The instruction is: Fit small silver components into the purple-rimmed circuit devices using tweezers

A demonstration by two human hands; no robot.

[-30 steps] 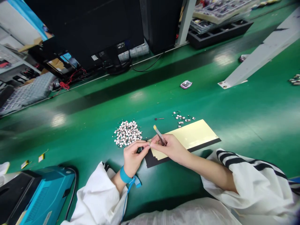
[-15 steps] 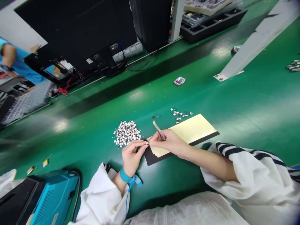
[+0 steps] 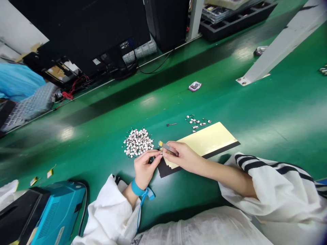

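Observation:
My left hand, with a blue band at the wrist, pinches a small white wired part between thumb and fingertips. My right hand is closed around grey tweezers with a yellow patch on the upper end. The fingertips of both hands nearly meet at the small part, and the tweezers' tips are hidden there. Beneath my right hand lies a pale yellow sheet on a black backing. Just beyond my left hand is a heap of similar small white parts with thin dark wires.
Several small wired parts lie past the sheet, near a small dark pin-like piece. A palm-sized purple-edged device sits farther back. A white slanted post stands right, a teal machine left, and a black monitor behind.
The tweezers in my right hand have tipped over to the left and lie flatter. My left hand keeps its pinch. The co-worker's arm at the far left has gone from view.

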